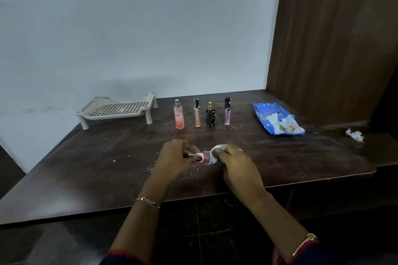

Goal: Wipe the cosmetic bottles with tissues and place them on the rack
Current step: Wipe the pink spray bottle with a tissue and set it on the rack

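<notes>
My left hand (175,156) grips a small pink bottle (206,158) by its white-capped end, holding it sideways just above the table. My right hand (233,160) presses a white tissue (217,149) around the bottle's other end. Several more bottles stand upright in a row behind: an orange-pink spray bottle (179,115), a thin peach one with a dark cap (197,112), a black one with a gold top (210,114) and a lilac tube with a black cap (227,111). The white slotted rack (117,108) stands at the back left with nothing on it.
A blue tissue pack (276,118) lies open at the back right. A crumpled used tissue (355,135) lies near the right edge. White crumbs dot the dark wooden table (97,168). A brown panel (333,38) walls off the right side.
</notes>
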The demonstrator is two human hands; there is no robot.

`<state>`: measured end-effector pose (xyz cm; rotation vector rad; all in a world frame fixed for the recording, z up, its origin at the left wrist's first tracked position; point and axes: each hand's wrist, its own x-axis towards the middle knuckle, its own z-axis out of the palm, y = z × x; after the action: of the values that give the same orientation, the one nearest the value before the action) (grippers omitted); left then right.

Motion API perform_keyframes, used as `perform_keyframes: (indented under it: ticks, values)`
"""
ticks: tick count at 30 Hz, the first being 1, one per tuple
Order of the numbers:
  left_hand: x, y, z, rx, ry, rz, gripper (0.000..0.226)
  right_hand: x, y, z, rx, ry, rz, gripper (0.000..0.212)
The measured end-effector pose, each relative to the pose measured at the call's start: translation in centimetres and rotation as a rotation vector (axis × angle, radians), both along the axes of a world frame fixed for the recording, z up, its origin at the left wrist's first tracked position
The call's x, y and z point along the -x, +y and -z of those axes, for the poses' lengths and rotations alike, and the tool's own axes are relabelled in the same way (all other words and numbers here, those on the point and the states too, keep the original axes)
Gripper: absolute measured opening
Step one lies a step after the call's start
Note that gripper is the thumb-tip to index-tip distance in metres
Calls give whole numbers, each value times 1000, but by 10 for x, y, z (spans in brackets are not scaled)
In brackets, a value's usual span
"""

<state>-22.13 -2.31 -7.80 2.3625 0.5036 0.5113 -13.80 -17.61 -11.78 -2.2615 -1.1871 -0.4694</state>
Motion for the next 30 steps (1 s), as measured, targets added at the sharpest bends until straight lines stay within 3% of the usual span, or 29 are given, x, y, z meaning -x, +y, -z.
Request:
perform_keyframes:
  ticks: [6,11,18,23,24,27,30]
  values:
    - [-1,5,6,-34,23,-19,11,-25,-17,3,65,77,183,30]
    - [-2,10,3,-69,40,-6,9,-9,-5,-5,101,60,186,20]
    - [-5,12,0,-161,69,10,12,5,4,0,48,57,-23,50]
    - [-2,14,5,-174,80,9,11,-19,-5,6,38,105,240,19]
    - [-2,14,5,-181,94,15,9,-20,-4,6,54,121,263,16]
    - [-1,12,4,-227,136,14,37,-15,0,6,7,172,275,21]
    - [-1,11,6,-218,119,10,37,-15,-1,8,-57,247,258,12]
